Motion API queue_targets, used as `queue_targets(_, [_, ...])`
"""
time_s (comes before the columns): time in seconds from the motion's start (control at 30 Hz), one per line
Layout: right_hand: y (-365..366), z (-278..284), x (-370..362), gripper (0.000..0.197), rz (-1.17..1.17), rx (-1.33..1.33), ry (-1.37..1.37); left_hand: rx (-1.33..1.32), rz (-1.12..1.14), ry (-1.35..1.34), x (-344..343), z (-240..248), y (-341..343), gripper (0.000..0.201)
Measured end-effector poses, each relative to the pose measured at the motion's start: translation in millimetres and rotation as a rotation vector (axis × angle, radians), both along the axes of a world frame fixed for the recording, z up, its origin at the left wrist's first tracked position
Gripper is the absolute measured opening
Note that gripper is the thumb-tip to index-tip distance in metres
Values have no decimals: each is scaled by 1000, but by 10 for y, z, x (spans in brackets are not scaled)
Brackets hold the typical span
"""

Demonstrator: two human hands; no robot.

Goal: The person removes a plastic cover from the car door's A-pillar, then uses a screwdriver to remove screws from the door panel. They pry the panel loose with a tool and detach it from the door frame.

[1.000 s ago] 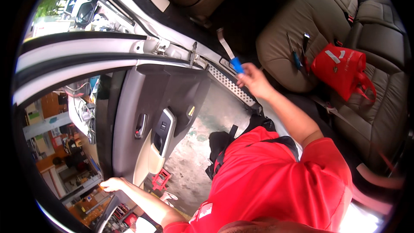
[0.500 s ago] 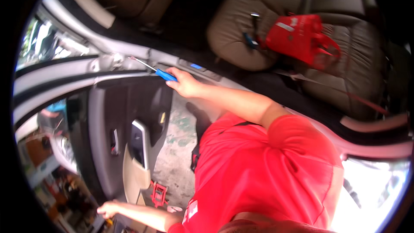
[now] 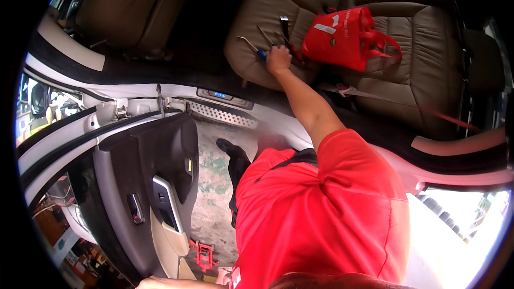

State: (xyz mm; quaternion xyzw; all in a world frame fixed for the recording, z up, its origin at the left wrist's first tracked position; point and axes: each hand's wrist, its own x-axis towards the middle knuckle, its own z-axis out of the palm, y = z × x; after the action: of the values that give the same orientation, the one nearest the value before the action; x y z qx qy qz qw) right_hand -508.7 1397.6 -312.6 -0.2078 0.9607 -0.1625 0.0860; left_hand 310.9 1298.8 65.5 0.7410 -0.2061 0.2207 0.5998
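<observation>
My right hand [image 3: 278, 60] is down on the front of the tan leather rear seat [image 3: 428, 48]. Its fingers are closed round the end of a blue-handled pry tool [image 3: 261, 54], whose thin metal shaft bends at the tip. Beside it lie another thin metal shaft [image 3: 264, 34] and a black tool with a silver end [image 3: 284, 20], both partly hidden by the hand. Just right of them sits a red cloth bag [image 3: 337, 43] with loop handles. At the lower edge, my left hand [image 3: 152, 283] is by the opened car door [image 3: 123, 182]; its fingers are cut off from view.
The white door sill [image 3: 267, 119] runs between me and the seat. A door check strap [image 3: 159, 99] joins door and body. On the concrete floor [image 3: 214, 182] stands a red metal jack or stand [image 3: 204, 257]. A seat belt [image 3: 369, 94] crosses the seat's edge.
My right hand has carried the blue-handled tool from near the door hinge up and right onto the seat. My left hand has dropped toward the lower edge.
</observation>
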Motion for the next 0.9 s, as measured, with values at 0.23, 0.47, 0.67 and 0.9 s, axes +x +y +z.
queue_targets(0.23, [162,-297,-558,28,-91,251,-136,71,-26,-95,-161,42,49,53])
queue_targets(0.47, [-101,465,62,37,228,-491,-96,38,23,-340,-513,192,313,73])
queue_targets(0.67, [-420,1838,1639,37,517,-747,-1184,403,-1205,-544,-3151,-328,222,29])
queue_targets(0.9, [-473,967,1322,24,303,-599,-144,321,-1212,-829,-3053,-88,9,24])
